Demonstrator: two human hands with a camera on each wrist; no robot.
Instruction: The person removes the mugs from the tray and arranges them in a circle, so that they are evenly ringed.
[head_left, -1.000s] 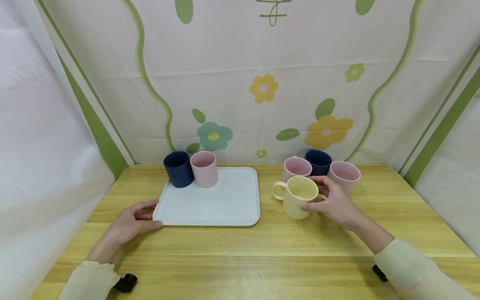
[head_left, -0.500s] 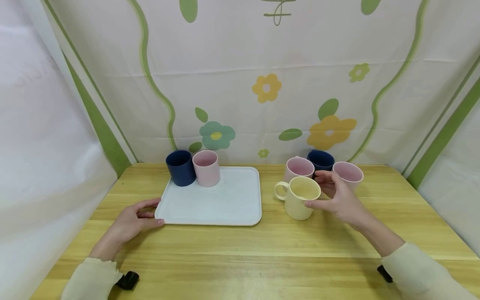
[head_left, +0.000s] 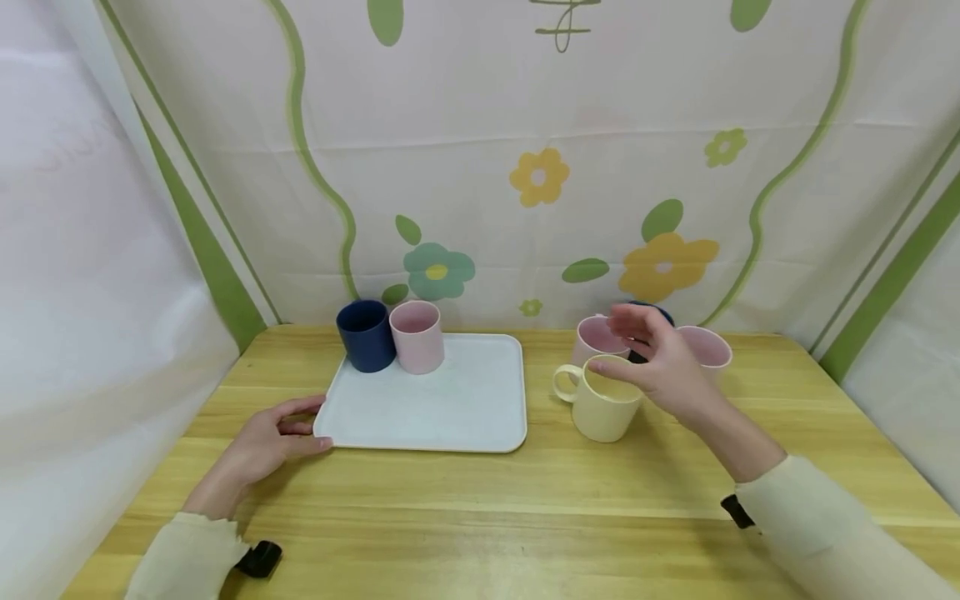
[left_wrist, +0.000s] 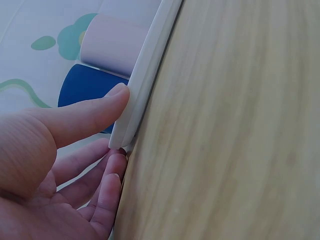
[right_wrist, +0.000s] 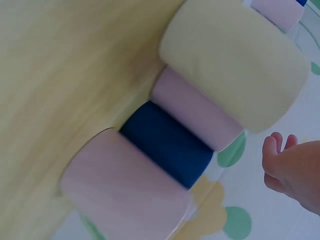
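My left hand (head_left: 258, 446) holds the near left corner of a white tray (head_left: 427, 417). In the left wrist view the thumb lies along the tray rim (left_wrist: 142, 80) and the fingertips are at its corner. A navy mug (head_left: 366, 337) and a pink mug (head_left: 417, 340) stand side by side at the tray's back left. My right hand (head_left: 663, 367) is raised over the right side of a yellow mug (head_left: 606, 412), fingers apart, holding nothing. The yellow mug stands upright on the table, its handle pointing left. In the right wrist view the hand is clear of the yellow mug (right_wrist: 235, 65).
Behind the yellow mug stand a pink mug (head_left: 600, 333), a navy mug (right_wrist: 167, 145) mostly hidden by my hand in the head view, and another pink mug (head_left: 708, 346). A patterned cloth (head_left: 465, 167) hangs behind the wooden table (head_left: 420, 517).
My right hand has let go of the yellow mug and lifted up above its rim. The mug stays in place. My left hand stays on the tray; the head view has shifted slightly.
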